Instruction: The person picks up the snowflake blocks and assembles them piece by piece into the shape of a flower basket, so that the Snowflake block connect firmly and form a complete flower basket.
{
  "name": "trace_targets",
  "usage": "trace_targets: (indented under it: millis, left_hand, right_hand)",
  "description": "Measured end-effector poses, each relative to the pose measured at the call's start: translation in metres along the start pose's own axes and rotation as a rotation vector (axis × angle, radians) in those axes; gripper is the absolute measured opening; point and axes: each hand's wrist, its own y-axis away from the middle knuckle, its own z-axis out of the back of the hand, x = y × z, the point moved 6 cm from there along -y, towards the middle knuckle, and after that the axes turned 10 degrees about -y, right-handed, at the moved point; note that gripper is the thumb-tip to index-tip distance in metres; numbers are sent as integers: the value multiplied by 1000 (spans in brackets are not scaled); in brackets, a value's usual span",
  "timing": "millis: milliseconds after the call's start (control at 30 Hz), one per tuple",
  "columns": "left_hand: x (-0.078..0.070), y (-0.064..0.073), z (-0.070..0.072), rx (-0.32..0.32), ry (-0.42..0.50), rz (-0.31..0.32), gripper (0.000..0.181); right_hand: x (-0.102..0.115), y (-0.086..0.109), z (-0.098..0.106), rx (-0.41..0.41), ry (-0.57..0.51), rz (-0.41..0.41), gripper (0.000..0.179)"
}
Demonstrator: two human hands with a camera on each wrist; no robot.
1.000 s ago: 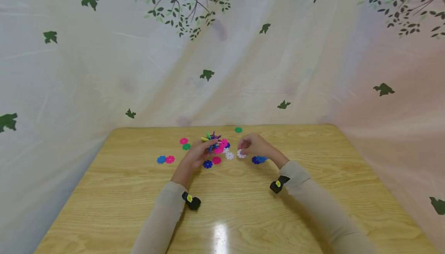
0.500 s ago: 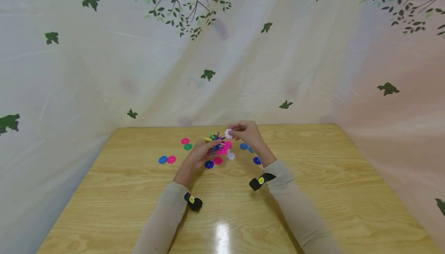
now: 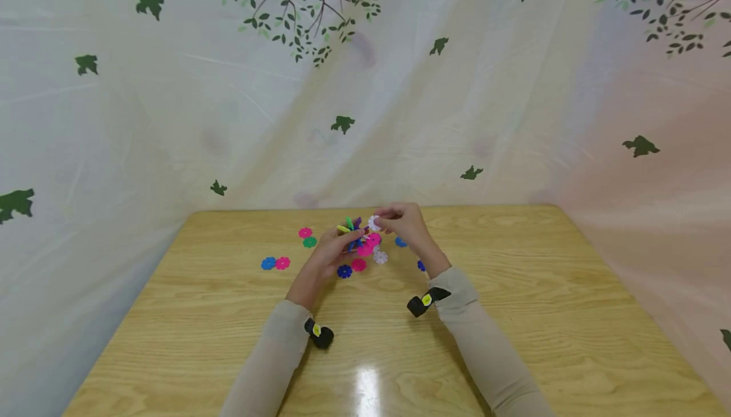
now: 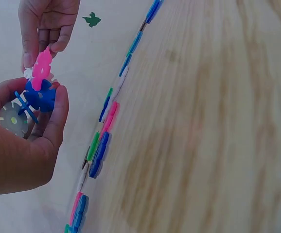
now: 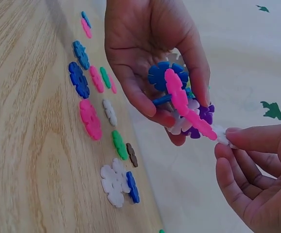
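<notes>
Several slotted flower-shaped plastic discs are joined into a cluster of pink, blue, purple, white, green and yellow pieces. My left hand holds it above the table, thumb on the near side and fingers curled around it. Thumb and fingers of my right hand pinch a white disc at the cluster's far right side. In the right wrist view this white disc meets the cluster beside a pink piece. Whether its slot is engaged, I cannot tell.
Loose discs lie on the wooden table: blue and pink at left, green behind them, dark blue and white under the hands. Others are partly hidden behind the right arm. A printed curtain hangs beyond the table.
My right hand has lifted the white disc off the table and brought it up and leftward to the cluster. The left hand has stayed nearly in place with the cluster.
</notes>
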Motion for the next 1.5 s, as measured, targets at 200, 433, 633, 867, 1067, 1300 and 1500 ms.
trace_targets:
  millis: [200,433,633,867,1067,1300,1500]
  left_hand:
    - [-2,3,0,-3,-13,-13,57]
    - [-2,2,0,-23,-51,-7,56]
    - [-3,2,0,-32,-64,-15,54]
    - [-5,4,0,-53,-43,-30,44]
    - [-7,6,2,-69,-47,-32,42]
    - [-11,9,5,-82,-94,-44,43]
    - [-12,9,6,-98,-108,-43,42]
  right_hand:
    - [0,1,0,6,13,-11,19]
    - [-3,1,1,17,43,-59,17]
    - [-4,0,0,40,39,-67,19]
    - [-4,1,-2,28,27,-28,17]
    - [-7,2,-3,-11,3,-30,14]
    - [-6,3,-7,8,-16,-13,13]
    - [-6,3,-7,30,-38,-9,17]
